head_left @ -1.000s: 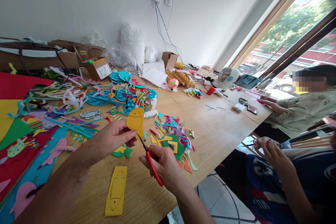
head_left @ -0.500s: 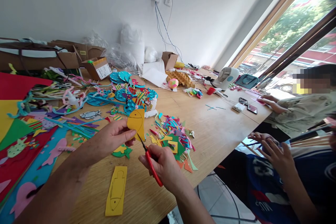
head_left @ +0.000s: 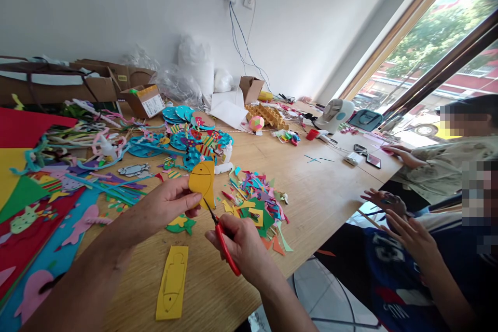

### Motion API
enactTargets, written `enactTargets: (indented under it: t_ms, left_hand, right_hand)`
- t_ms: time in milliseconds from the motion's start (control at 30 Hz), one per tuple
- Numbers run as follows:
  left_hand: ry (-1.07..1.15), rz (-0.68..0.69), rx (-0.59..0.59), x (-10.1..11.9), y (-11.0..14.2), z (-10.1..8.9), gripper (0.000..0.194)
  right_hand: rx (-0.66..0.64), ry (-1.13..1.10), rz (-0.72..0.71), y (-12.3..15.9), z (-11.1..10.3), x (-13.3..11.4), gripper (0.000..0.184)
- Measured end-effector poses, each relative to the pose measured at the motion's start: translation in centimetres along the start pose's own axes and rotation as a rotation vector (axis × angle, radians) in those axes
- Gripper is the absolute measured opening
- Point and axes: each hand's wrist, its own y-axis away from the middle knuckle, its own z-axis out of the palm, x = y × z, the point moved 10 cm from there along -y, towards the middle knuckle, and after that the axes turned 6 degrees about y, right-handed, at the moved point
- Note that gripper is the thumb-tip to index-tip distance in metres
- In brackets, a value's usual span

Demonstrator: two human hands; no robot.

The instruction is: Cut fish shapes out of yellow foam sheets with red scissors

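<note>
My left hand pinches a piece of yellow paper with a fish outline drawn on it in dark line. A pair of red-handled scissors is gripped in my right hand, its dark blades at the lower edge of the yellow piece. On the table below lies a yellow paper strip with another fish drawn on it. Behind my left hand, a green and yellow paper cutout rests on the wood. A heap of coloured paper scraps lies just beyond my right hand.
Blue discs with fish cutouts, pipe cleaners and coloured sheets crowd the left side. Cardboard boxes line the wall. A fan and phones lie toward the right, where two other people sit.
My hands, the scissors and the yellow paper look almost unmoved. At the right, the nearer person's hands and body have shifted slightly.
</note>
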Motion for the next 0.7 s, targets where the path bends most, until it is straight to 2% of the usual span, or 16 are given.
enactTargets:
  t_ms: [233, 500, 600, 700]
  left_hand:
    - [0.011, -0.037, -0.02, -1.3, -0.2, 0.0, 0.016]
    - [0.004, 0.051, -0.009, 0.2, -0.3, -0.3, 0.015]
    - [0.099, 0.031, 0.026, -0.2, -0.3, -0.3, 0.014]
    - [0.223, -0.005, 0.092, -0.7, -0.1, -0.3, 0.015]
  right_hand:
    - [0.013, 0.041, -0.026, 0.0, -0.1, 0.0, 0.04]
    - [-0.016, 0.117, -0.026, 0.3, -0.6, -0.6, 0.041]
    - [-0.041, 0.053, 0.0, 0.4, -0.4, -0.5, 0.04]
    - [-0.084, -0.129, 0.042, 0.5, 0.5, 0.0, 0.037]
